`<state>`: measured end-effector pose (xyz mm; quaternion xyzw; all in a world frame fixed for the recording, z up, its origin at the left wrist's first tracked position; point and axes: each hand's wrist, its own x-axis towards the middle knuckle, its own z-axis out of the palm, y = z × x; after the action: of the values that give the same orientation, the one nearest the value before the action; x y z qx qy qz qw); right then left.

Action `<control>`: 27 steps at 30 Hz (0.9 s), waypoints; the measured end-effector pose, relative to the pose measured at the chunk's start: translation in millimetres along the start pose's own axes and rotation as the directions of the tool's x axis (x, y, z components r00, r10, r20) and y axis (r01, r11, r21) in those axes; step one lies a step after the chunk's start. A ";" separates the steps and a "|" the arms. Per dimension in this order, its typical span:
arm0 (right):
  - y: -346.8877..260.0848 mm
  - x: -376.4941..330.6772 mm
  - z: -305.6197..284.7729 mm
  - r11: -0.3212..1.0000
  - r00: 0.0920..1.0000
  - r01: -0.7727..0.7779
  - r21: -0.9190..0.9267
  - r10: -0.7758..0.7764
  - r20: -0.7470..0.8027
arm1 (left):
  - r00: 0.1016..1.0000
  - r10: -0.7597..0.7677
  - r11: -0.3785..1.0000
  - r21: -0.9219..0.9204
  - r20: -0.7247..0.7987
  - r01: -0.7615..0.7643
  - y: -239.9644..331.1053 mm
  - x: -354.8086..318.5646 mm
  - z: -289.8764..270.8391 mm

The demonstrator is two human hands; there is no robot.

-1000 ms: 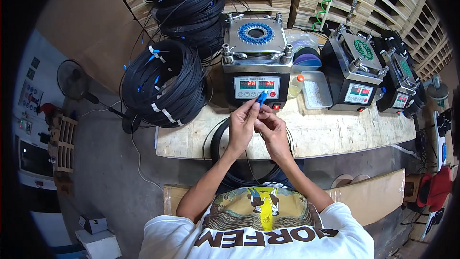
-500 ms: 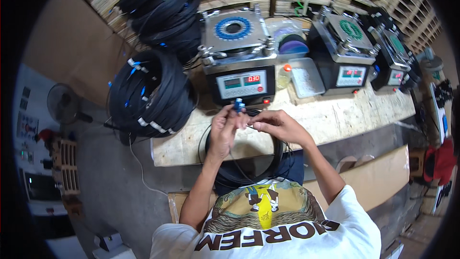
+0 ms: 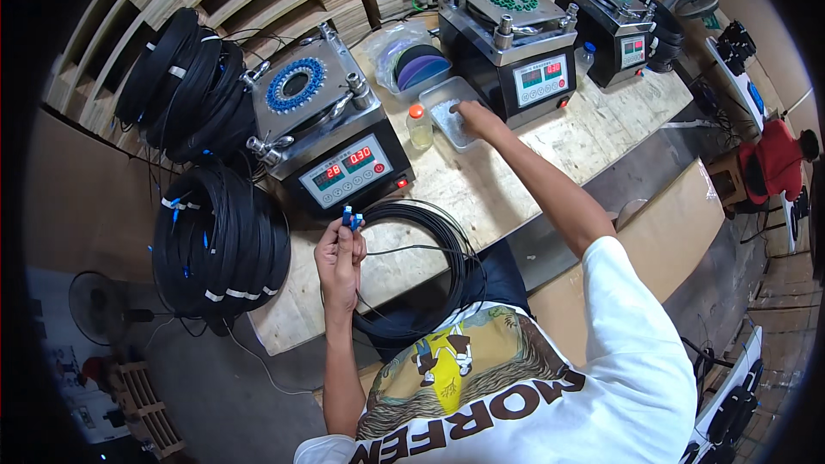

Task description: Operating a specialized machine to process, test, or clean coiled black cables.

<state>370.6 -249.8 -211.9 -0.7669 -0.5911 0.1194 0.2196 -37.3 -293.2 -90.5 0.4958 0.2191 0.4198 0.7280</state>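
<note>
My left hand point(image 3: 340, 259), fingers closed, holds up blue fibre-optic connectors point(image 3: 351, 219) with pale tips. A thin black cable runs from this hand to a cable coil point(image 3: 455, 245), which lies over the table's front edge and my lap. My right hand point(image 3: 481, 123) reaches into a shallow clear plastic tray point(image 3: 465, 144) holding small whitish pieces point(image 3: 447, 112). Its fingers are bunched downward at the pieces; what they pinch, if anything, is too small to make out. A small bottle with an orange cap point(image 3: 419, 127) stands just left of the tray.
A polishing machine with a ring of blue connectors point(image 3: 320, 133) stands behind my left hand. Another with green connectors point(image 3: 507, 47) is beyond the tray; a third point(image 3: 608, 26) stands farther right. Black cable coils point(image 3: 222, 245) are stacked at left. Coloured discs point(image 3: 421, 67) lie in a plastic bag.
My right hand has left the connectors and moved right and away into the tray. My left hand still holds the connectors. The whole view has turned and shifted rightward.
</note>
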 end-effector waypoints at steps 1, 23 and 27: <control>-6.5 4.3 5.3 1.000 1.000 0.014 0.010 -0.014 0.004 | 1.000 -0.011 1.000 0.029 -0.023 0.012 2.6 -2.0 0.1; -9.7 5.0 -12.7 0.939 0.995 0.042 0.342 -0.008 -0.099 | 0.995 0.093 0.946 0.316 -0.043 -0.075 2.5 -3.8 8.1; -23.3 -3.9 -30.2 0.858 0.992 0.020 0.513 0.046 -0.117 | 0.992 0.119 0.947 0.305 -0.044 -0.100 3.0 -3.6 5.2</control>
<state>363.0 -254.6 -174.7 -0.6906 -0.5181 0.2257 0.4513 -36.6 -298.6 -86.0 0.5996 0.2753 0.4363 0.6118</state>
